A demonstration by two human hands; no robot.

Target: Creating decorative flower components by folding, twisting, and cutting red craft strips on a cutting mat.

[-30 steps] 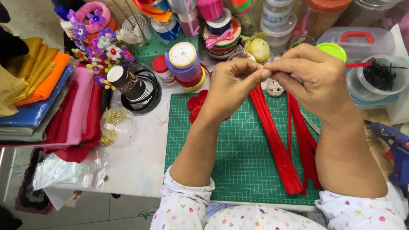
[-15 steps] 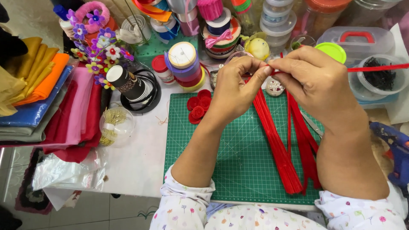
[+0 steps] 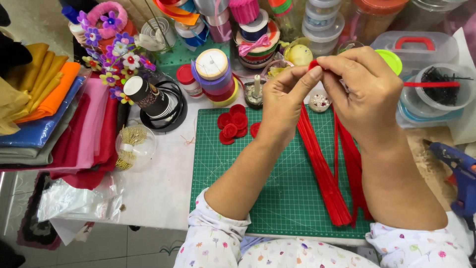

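Observation:
My left hand [image 3: 283,99] and my right hand [image 3: 364,92] meet above the green cutting mat [image 3: 248,188], both pinching a small red rolled piece [image 3: 313,64] between the fingertips. A red strip [image 3: 431,84] runs out to the right from my right hand. Below the hands lies a bundle of long red strips [image 3: 322,168] on the mat. Several small red rolled rosettes [image 3: 233,125] sit at the mat's upper left corner.
Stacked ribbon spools [image 3: 214,77], jars and plastic boxes [image 3: 419,47] crowd the table's far side. Folded fabrics [image 3: 49,114] lie at the left with a bunch of small fabric flowers [image 3: 111,54]. A blue glue gun [image 3: 458,171] rests at the right edge. A clear ball of gold beads [image 3: 131,144] sits left of the mat.
The hands lifted slightly and moved apart from the rosettes, which are now uncovered. The red strip now sticks out to the right of my right hand.

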